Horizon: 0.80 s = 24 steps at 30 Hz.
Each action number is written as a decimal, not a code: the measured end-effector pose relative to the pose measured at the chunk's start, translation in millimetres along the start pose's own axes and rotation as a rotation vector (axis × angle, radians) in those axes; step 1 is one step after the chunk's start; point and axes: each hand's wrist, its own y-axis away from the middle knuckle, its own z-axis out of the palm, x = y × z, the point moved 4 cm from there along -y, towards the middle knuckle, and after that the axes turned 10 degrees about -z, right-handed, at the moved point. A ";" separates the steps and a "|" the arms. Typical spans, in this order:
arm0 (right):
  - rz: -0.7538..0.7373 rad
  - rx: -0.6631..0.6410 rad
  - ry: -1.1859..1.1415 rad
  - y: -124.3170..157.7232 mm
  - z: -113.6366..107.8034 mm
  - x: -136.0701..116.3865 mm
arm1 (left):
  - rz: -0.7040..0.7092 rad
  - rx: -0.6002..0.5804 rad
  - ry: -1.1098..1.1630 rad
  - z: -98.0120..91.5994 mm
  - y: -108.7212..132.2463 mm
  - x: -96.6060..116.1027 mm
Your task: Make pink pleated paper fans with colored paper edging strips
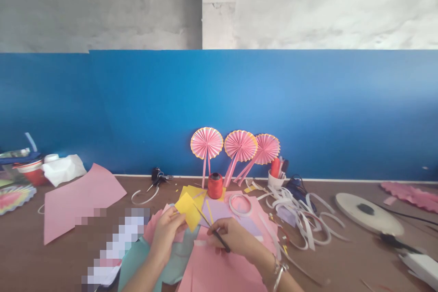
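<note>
My left hand (pixel 168 229) pinches a small square of yellow paper (pixel 189 210) at its left corner. In my right hand (pixel 231 236) is a pair of scissors (pixel 221 241), its handles near the palm and its blades pointing up and left at the paper's right edge. Whether the blades are parted I cannot tell. Under both hands lie pink paper sheets (pixel 219 267), teal paper (pixel 181 255) and lilac paper (pixel 219 210). Just beyond them, a red spool of thread (pixel 215 187) stands upright on more yellow paper.
Three pleated pink paper fans (pixel 206 143) lean against the blue wall panel (pixel 153 100). White curled strips (pixel 304 219) and a cup of tools (pixel 275 179) are at right, with a round pale disc (pixel 367 214) beyond. A large pink sheet (pixel 78 205) lies left.
</note>
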 end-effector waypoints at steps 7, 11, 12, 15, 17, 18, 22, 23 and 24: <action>0.012 0.023 0.008 0.4 1.0 0.4 | -0.006 -0.080 0.007 4.3 3.7 -0.4; 0.007 0.032 -0.016 0.7 2.7 -2.5 | -0.033 -0.109 0.018 4.7 -0.5 -7.8; 0.007 0.036 -0.020 0.8 3.0 -3.4 | -0.044 -0.114 0.015 4.6 -1.7 -9.7; 0.022 0.052 -0.036 0.7 3.5 -4.6 | -0.073 -0.130 0.015 4.6 -3.3 -13.0; 0.032 0.057 -0.059 0.1 4.2 -3.5 | -0.089 -0.136 0.017 5.2 -2.3 -13.0; 0.031 0.056 -0.072 -0.3 4.6 -2.6 | -0.096 -0.136 0.017 5.6 -1.2 -12.5; 0.022 0.050 -0.086 -1.3 6.1 1.6 | -0.106 -0.133 0.011 8.1 4.0 -9.0; 0.018 0.050 -0.083 -1.2 6.2 2.2 | -0.105 -0.132 0.010 8.6 4.8 -8.3; 0.012 0.051 -0.082 -1.2 6.2 2.6 | -0.103 -0.132 0.011 8.9 5.3 -7.7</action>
